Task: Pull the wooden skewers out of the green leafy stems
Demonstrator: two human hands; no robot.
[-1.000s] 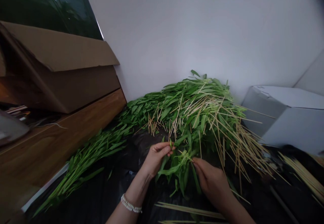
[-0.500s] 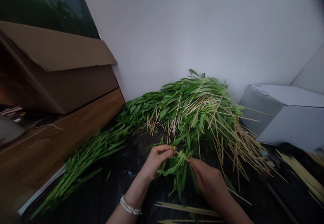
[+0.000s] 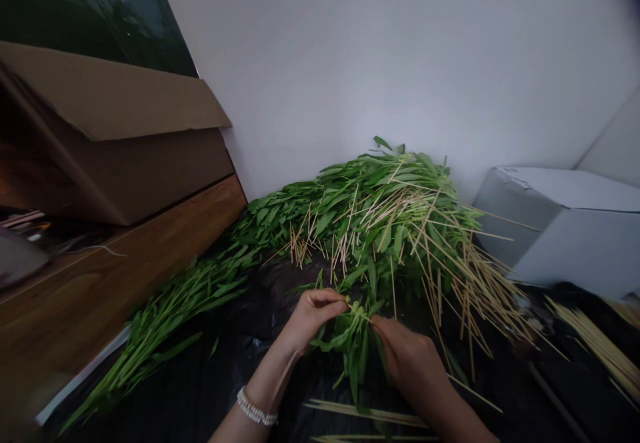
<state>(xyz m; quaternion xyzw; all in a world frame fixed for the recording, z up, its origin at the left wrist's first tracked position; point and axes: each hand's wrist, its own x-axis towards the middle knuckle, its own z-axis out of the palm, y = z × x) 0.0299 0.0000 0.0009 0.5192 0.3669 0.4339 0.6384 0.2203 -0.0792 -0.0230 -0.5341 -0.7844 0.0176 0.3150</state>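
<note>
Between my hands is a small bunch of long-leaved greens, its pale stem ends gathered in a row and the leaves hanging down. My left hand, with a beaded bracelet on its wrist, pinches a green stem end at the left of the row. My right hand is closed at the bunch's right side on a thin bamboo skewer, mostly hidden by the fingers and stems. Just beyond lies a big heap of greens with many skewers sticking out of it.
Loose skewers lie on black plastic sheeting close to me, with more skewers at right. Long-stemmed greens stretch along the left. A cardboard box sits on a wooden surface; a white box stands right, before a pale wall.
My left fingers have shifted slightly right, closer to the stem row. The skewer length visible between my hands is now covered by stems and fingers. My right hand has barely moved.
</note>
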